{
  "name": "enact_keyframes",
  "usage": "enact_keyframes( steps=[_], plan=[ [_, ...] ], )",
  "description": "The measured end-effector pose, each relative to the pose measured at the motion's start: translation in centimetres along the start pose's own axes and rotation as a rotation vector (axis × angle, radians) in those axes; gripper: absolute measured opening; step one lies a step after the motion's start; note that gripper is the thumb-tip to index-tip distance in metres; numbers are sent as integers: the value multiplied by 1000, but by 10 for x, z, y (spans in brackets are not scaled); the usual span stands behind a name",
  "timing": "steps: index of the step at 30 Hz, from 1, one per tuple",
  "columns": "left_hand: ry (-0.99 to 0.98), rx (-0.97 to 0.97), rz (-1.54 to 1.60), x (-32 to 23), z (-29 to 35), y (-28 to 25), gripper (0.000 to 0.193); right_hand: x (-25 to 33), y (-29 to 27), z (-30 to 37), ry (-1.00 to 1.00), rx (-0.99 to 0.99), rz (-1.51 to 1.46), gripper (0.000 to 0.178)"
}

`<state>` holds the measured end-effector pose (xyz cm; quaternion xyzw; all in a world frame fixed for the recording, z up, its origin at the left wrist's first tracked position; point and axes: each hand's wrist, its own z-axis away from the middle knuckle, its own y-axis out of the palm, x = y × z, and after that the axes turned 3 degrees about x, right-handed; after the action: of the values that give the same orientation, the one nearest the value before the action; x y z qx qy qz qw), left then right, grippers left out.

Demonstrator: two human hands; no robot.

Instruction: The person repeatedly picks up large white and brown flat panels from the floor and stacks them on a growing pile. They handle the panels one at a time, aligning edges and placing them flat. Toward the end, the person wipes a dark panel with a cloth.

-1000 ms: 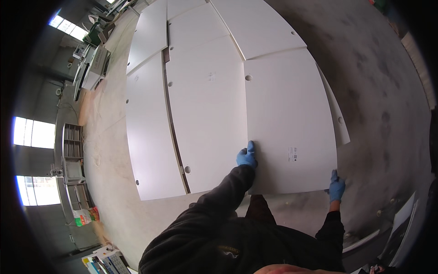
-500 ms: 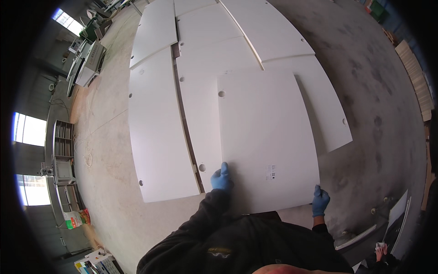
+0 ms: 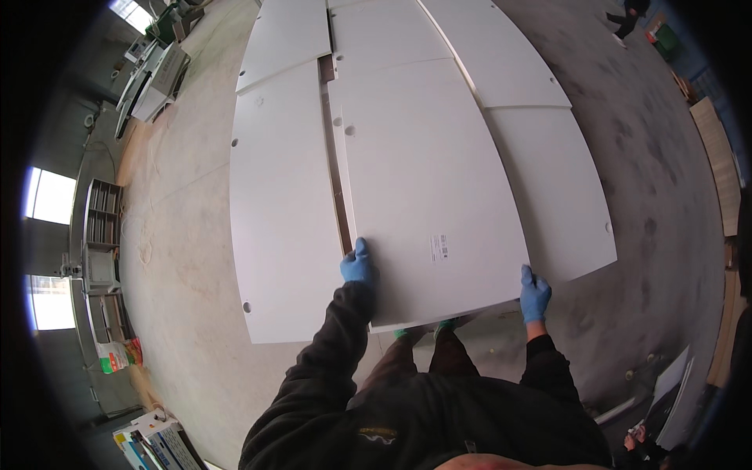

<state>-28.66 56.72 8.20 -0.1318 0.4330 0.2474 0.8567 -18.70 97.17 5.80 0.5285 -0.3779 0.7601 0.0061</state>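
A large white panel (image 3: pixel 431 172) is between my two hands, lying over or just above the middle stack. It has a small round recess near its far left corner and a printed label (image 3: pixel 439 247) near its near edge. My left hand (image 3: pixel 357 266), in a blue glove, is closed on the panel's left edge, thumb pointing up along it. Also blue-gloved, my right hand (image 3: pixel 535 296) grips the near right corner. The fingers under the panel are hidden.
More white panels lie in rows: a left panel (image 3: pixel 282 196), a right panel (image 3: pixel 556 180) and several farther off. Shelving (image 3: pixel 102 219) stands along the left wall. Another person's hands (image 3: pixel 636 433) show at lower right; someone (image 3: pixel 627 17) walks at far right.
The held panel has moved forward and left over the middle stack, with both hands going along. My legs and green shoes now show below its near edge. A walking person has appeared at far right.
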Motion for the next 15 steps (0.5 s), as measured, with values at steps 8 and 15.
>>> enact_keyframes(
  steps=[8, 15],
  plan=[
    [15, 6, -41, -18, -78, 17, 54, 11, 55, -46, 56, -29, 29, 61],
    [77, -32, -214, -15, -99, 11, 60, 22, 62, -43, 41, 90, 339, 63]
  ],
)
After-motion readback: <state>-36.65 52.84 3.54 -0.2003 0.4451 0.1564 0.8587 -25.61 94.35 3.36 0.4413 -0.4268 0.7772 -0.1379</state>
